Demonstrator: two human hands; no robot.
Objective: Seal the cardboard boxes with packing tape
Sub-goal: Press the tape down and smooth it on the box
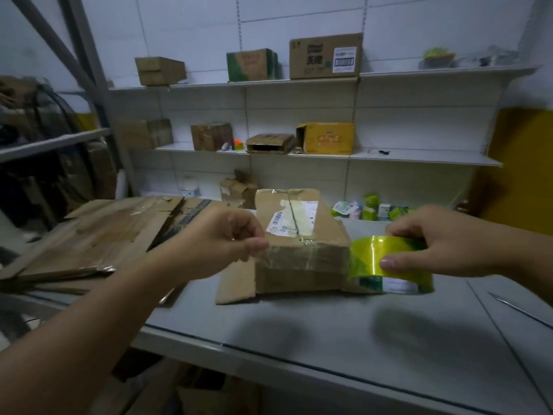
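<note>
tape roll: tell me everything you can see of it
The tape roll is glossy translucent yellow-green, a white label at its lower edge. The right hand grips it, thumb on the outer face, fingers over the top, right of the cardboard box. A strip seems to run along the box's near edge to the pinching left hand.
</note>
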